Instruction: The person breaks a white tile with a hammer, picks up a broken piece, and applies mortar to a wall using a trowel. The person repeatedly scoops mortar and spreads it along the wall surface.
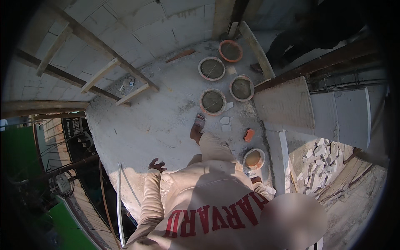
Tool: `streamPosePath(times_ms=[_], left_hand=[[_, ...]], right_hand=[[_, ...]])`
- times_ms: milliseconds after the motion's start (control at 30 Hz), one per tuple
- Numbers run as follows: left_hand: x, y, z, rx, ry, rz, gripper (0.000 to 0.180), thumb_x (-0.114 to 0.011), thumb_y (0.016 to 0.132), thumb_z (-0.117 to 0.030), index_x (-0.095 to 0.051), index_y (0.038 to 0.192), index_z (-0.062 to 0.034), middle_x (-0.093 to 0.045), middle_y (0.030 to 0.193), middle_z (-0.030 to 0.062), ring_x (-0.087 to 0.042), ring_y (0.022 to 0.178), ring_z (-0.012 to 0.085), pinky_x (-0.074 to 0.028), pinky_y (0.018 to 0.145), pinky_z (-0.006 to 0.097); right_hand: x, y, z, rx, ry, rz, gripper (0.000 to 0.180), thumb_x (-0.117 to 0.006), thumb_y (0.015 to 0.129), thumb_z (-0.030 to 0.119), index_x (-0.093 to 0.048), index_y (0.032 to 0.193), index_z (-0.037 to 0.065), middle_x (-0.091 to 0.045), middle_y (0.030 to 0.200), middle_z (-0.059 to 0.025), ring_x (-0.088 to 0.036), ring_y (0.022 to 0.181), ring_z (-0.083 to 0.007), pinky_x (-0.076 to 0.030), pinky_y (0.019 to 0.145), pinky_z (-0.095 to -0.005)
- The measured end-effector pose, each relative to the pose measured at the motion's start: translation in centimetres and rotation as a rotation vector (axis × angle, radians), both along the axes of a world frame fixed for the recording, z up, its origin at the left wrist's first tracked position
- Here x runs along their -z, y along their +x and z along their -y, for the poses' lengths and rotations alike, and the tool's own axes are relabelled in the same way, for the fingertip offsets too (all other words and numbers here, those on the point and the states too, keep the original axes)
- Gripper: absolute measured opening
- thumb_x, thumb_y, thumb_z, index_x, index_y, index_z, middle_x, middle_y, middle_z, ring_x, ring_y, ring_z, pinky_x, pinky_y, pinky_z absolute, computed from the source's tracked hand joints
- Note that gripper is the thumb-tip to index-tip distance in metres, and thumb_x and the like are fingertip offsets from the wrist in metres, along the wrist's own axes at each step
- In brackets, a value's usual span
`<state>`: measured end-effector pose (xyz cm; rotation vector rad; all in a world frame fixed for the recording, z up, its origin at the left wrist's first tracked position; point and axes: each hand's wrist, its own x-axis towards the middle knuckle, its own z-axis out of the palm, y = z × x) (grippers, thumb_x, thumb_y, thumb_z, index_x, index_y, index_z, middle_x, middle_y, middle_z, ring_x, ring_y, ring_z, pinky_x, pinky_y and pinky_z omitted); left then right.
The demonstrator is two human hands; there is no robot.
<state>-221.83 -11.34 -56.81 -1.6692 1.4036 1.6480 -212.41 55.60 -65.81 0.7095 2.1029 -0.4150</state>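
My left hand (157,165) hangs low on the left over the concrete floor, fingers spread and nothing in them. Only part of my right hand (255,180) shows, close to the near side of a round basin (263,158) with brownish contents. Its fingers are mostly hidden, so whether it touches the basin I cannot tell. Ahead of my sandalled foot, several similar basins stand grouped, filled with grey, wet-looking material: a pale-rimmed one (213,113) is nearest the foot, and an orange-rimmed one (230,61) is farthest. An orange brick (248,134) lies between that group and the near basin.
A wooden ladder-like frame (100,75) leans at the left by the block wall (158,25). The floor slab ends at a drop on the left. White rubble (321,162) lies at the right beyond upright boards (287,100). A dark-clothed person (308,37) is at the upper right.
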Motion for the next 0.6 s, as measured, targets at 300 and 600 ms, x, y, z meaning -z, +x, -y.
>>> streamPosePath(times_ms=[300, 600], left_hand=[[3.7, -22.2, 10.8, 0.228, 0.102, -0.003, 0.013, -0.053, 0.099, -0.017, -0.066, 0.099, -0.0144, -0.069, 0.086, 0.0061, -0.071, 0.071, 0.0242, -0.038, 0.044, 0.032], [1.3, -42.4, 14.5, 2.115, -0.353, 0.127, 0.025, -0.054, 0.095, -0.031, -0.071, 0.11, -0.0202, -0.074, 0.107, 0.0019, -0.07, 0.097, 0.0216, -0.055, 0.082, 0.04]], right_hand=[[-5.1, -21.0, 18.0, 0.174, -0.168, -0.247, 0.025, -0.066, 0.082, 0.031, -0.079, 0.088, 0.01, -0.076, 0.091, -0.0134, -0.074, 0.084, -0.0312, -0.059, 0.08, -0.0417], [-1.2, -31.8, 23.1, 1.385, -0.391, -0.072, 0.019, -0.061, 0.086, 0.018, -0.07, 0.079, 0.003, -0.067, 0.064, -0.0117, -0.064, 0.049, -0.0229, -0.054, 0.046, -0.0372]])
